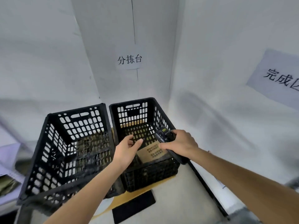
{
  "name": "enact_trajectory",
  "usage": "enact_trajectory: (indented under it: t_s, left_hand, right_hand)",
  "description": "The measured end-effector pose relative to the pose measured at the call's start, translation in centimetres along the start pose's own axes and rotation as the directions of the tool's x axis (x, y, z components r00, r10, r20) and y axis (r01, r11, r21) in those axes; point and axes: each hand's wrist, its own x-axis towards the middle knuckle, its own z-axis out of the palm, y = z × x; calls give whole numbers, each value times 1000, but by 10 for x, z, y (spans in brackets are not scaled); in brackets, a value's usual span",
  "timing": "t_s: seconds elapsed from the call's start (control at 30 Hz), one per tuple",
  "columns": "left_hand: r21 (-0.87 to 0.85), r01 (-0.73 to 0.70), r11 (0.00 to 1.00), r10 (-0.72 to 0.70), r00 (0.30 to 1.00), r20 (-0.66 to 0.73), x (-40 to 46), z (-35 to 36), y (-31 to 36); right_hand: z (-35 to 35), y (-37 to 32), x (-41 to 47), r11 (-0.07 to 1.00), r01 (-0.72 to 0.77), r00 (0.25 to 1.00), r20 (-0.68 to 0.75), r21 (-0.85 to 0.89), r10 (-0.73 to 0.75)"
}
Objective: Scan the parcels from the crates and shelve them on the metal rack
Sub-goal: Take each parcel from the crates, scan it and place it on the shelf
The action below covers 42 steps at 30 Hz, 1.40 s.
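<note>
left hand [127,149] fingers spread | right hand [179,143] grips scanner [165,138] | right crate [145,168]: cardboard parcel [152,153]

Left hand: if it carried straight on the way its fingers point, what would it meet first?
Probably the cardboard parcel in the right crate. The left hand reaches forward and down over the crate's near rim, fingers loosely open, though depth is uncertain.

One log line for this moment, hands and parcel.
left hand open above right crate | right hand grips scanner | cardboard parcel inside
</note>
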Motion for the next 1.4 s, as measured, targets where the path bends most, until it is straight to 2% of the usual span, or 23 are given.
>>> enact_trajectory:
  t_s: [0.27, 0.4, 0.57, 0.73, 0.93, 1.1, 1.27, 1.4]
  left_hand:
    - [53, 215, 975, -217, 976, 33, 101, 47, -52]
    - [39, 303, 952, -304, 952, 29, 135, 66, -74]
    - [76, 366, 927, -371, 927, 60, 154, 74, -96]
    - [96, 479, 873, -487, 867, 104, 161, 83, -114]
    - [-63, 600, 798, -581, 792, 187, 163, 97, -127]
    - [-198, 579, 791, -580, 813, 60, 167, 83, -116]
    - [-319, 519, 793, -557, 830, -32, 163, 51, -83]
    - [-359, 386, 850, -449, 887, -111, 144, 34, -45]
  right_hand:
    - [43, 24, 139, 996, 27, 988, 151, -82, -14]
    - [70, 45, 183, 990, -20, 977, 209, -138, 48]
    - [94, 59, 214, 977, -68, 969, 221, -203, 113]
    - [108, 66, 229, 966, -85, 952, 267, -245, 151]
    - [116, 73, 237, 970, -89, 941, 300, -228, 157]
    - [102, 63, 229, 988, -108, 951, 279, -114, 136]
    - [65, 39, 203, 999, -28, 983, 185, 39, 20]
    - [28, 15, 171, 994, -3, 998, 65, 106, -4]
